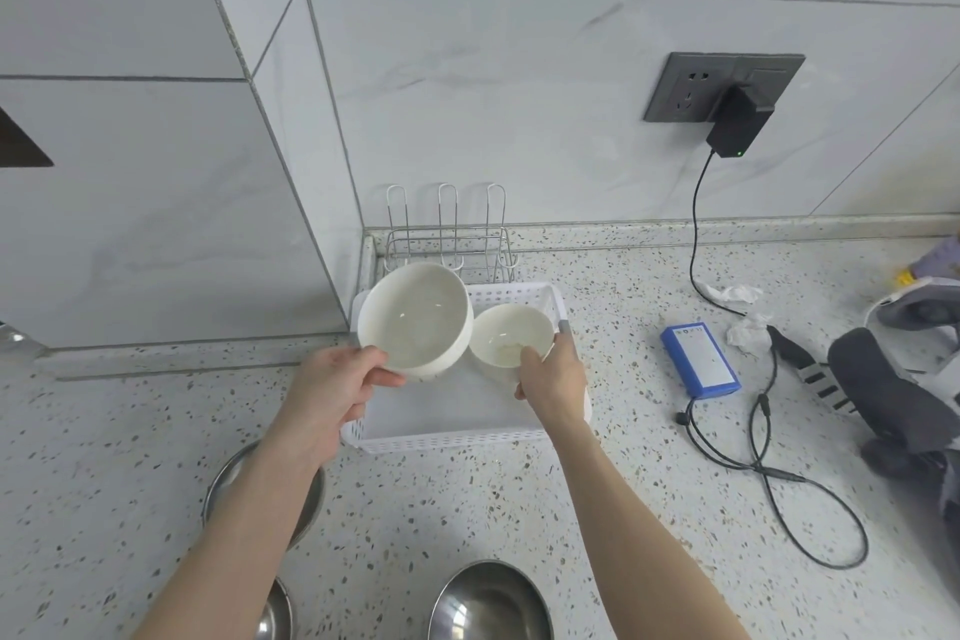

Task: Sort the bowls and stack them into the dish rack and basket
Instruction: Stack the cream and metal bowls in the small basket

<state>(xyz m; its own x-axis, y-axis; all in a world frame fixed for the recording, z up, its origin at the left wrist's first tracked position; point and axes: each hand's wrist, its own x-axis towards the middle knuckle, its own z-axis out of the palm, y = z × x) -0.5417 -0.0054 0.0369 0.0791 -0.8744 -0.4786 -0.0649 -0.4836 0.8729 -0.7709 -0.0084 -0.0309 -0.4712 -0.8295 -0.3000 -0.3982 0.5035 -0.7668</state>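
**Two white bowls held over the basket**

A large white bowl [415, 317] is held in the left hand [332, 390], its rim pinched between thumb and fingers, the grip clamped on its near edge. The bowl is tilted, its open side turned toward the camera. Just beside it, nearly touching, a small white bowl [509, 335] is gripped by the right hand [553, 387], thumb hooked over the near rim, the grip closed on it. Both bowls are carried above the white perforated basket [447, 439], which sits on the speckled bench [597, 483] in the corner by the tiled wall. Behind the basket, touching or almost touching it, the wire dish rack [449, 239] is seen, with three upright loops. Three steel bowls are glimpsed at the near edge: one [306, 494] under the left forearm, one [275, 613] at bottom left, one [491, 603] at bottom centre. To the right, a blue battery pack [701, 359] and a black cable [810, 525] lie on the bench.
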